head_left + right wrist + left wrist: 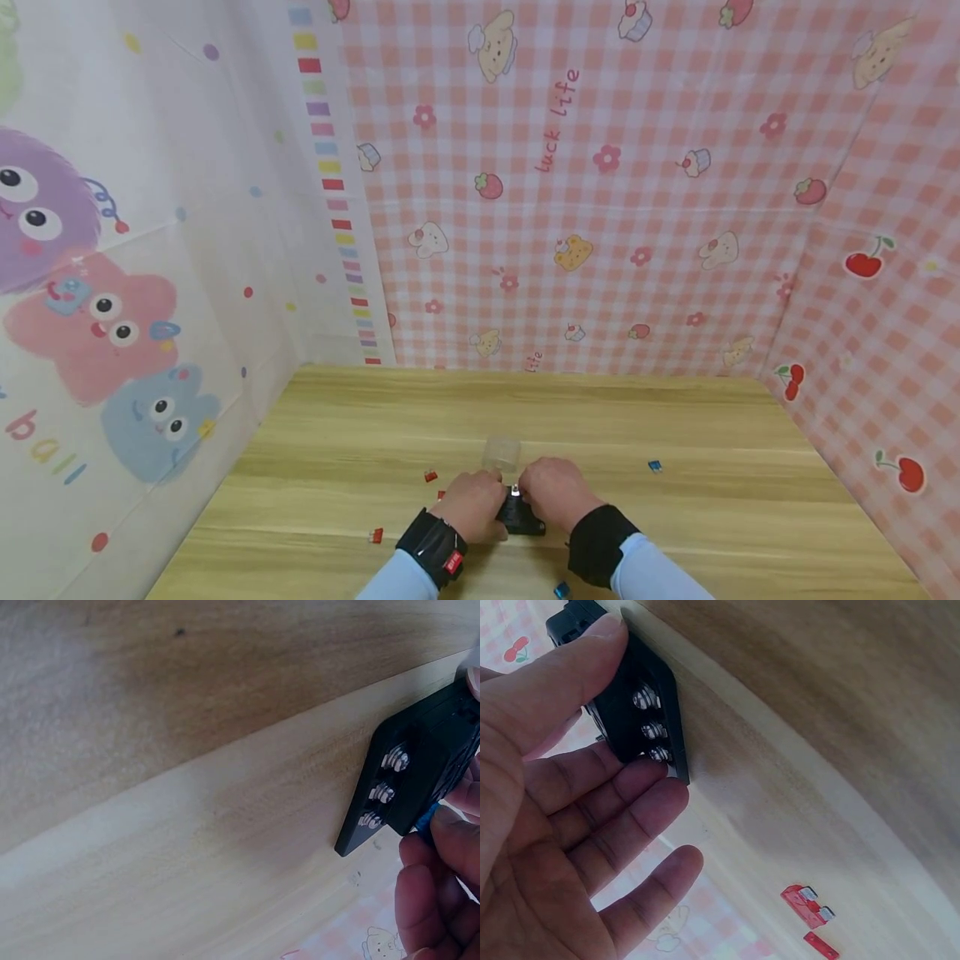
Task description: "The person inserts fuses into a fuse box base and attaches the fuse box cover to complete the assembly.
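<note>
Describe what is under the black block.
The wooden table shows beside the block, so table probably lies beneath; the block covers that patch, so anything else there cannot be seen.

Words on the wall cloths: "luck life" and "ball".
From where I stand, the pink checked cloth [675, 208] carries "luck life" [558, 121] in reddish letters, climbing steeply at upper centre of the head view; another "life" [533, 362] shows lower down, just above the table [600, 408]. On the white cloth [225, 179], lower left, "ball" [45, 451] slants downward in coloured letters. The black wristband [429, 536] at bottom centre has a red tag [453, 561], its white lettering too small to read.
</note>
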A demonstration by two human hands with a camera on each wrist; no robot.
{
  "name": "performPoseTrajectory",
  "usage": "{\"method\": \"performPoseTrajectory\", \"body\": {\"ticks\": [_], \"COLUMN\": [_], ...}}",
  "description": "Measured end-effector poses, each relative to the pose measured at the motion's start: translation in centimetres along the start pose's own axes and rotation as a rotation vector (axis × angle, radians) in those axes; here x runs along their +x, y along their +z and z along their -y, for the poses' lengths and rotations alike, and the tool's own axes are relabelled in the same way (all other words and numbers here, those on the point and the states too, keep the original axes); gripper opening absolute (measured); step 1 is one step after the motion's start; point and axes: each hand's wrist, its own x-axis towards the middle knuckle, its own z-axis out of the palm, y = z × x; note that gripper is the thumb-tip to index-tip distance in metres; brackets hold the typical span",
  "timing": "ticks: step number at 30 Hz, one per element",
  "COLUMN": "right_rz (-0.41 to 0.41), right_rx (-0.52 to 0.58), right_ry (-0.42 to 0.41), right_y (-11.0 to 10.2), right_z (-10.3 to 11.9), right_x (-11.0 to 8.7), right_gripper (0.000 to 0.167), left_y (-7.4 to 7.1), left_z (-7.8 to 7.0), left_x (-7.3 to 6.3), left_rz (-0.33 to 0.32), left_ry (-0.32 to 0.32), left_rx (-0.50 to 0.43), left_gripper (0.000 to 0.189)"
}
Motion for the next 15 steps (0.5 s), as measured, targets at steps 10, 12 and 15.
{"method": "performPoseTrajectory", "body": {"ticks": [10, 12, 15], "right_rz": [-0.059, -0.059, -0.047], "right_rx": [0.013, 0.017, 0.006], "right_ry": [-0.016, -0.020, -0.032], "right_y": [-0.09, -0.12, -0.12], "right_z": [0.06, 0.08, 0.15], "right_x": [-0.36, -0.37, -0.37], "right_gripper": [0.014, 0.014, 0.013], "left_y": [-0.08, -0.12, -0.10], "left_z": [-0.04, -0.03, 0.00], "left_x": [0.03, 0.03, 0.01], "left_rz": [0.004, 0.003, 0.001], "left_ry": [0.009, 0.009, 0.011], "left_rx": [0.001, 0.003, 0.006], "left_gripper": [0.038, 0.038, 0.037]}}
